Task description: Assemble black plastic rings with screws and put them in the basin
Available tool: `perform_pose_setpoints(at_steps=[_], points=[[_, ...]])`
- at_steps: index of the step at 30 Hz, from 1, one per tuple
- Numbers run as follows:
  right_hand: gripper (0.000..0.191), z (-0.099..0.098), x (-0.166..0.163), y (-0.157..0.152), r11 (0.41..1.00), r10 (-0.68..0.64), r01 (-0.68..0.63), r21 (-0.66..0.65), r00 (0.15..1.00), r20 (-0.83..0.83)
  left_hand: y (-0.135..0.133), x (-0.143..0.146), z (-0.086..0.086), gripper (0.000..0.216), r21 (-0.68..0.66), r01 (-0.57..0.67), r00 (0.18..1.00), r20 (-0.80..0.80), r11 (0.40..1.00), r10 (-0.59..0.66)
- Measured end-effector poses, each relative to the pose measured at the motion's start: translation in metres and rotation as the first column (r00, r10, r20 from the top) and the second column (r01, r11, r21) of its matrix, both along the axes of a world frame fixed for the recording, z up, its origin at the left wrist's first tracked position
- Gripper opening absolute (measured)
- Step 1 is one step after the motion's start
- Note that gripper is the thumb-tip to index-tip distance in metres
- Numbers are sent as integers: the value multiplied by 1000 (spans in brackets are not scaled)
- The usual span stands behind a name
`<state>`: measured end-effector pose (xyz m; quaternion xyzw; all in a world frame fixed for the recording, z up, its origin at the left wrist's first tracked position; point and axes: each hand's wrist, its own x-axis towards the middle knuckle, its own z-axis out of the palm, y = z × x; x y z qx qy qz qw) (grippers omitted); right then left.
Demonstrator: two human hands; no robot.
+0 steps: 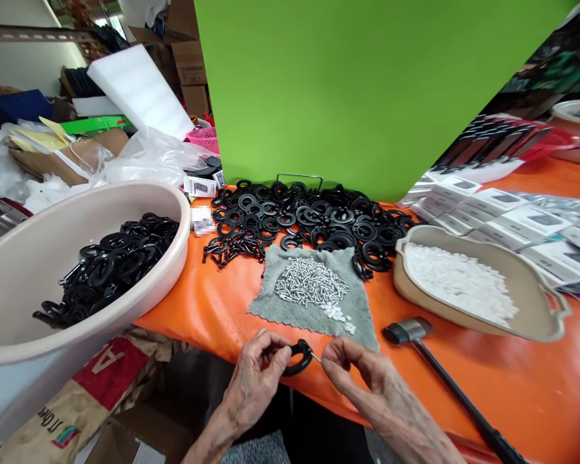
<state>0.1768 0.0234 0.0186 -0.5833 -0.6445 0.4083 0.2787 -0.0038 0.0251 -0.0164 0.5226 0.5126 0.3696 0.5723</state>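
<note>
Between thumb and fingers, my left hand (261, 367) grips a black plastic ring (297, 368) with a small lug on its upper side. A thin silver pin (316, 357) sticks out from that lug toward the right. My right hand (360, 370) pinches the pin's outer end with thumb and forefinger. Just beyond both hands, a grey cloth (265, 296) carries a heap of silver pins (309, 281) and a few small white pieces (336, 313). Right of the cloth lies a hammer (410, 330), its black handle running toward the lower right.
Black rings (319, 216) pile up against a green panel (343, 96), with black bolts (232, 250) at their left. A large tub (183, 212) of black parts stands left. On the right are a beige basin (541, 309) of white pieces and white boxes (507, 219).
</note>
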Motion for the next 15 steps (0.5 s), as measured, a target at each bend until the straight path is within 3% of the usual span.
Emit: perform_pose_setpoints(at_steps=[8,15], points=[[22,2,-3,5,1000,19,-19,1,1000,-14,-1,1,7,18,145,46,980,-200,988,-17],[18,-19,-9,-5,968,-54,45,245,998,30,-6,6,7,14,272,78,964,-267,959,-2]])
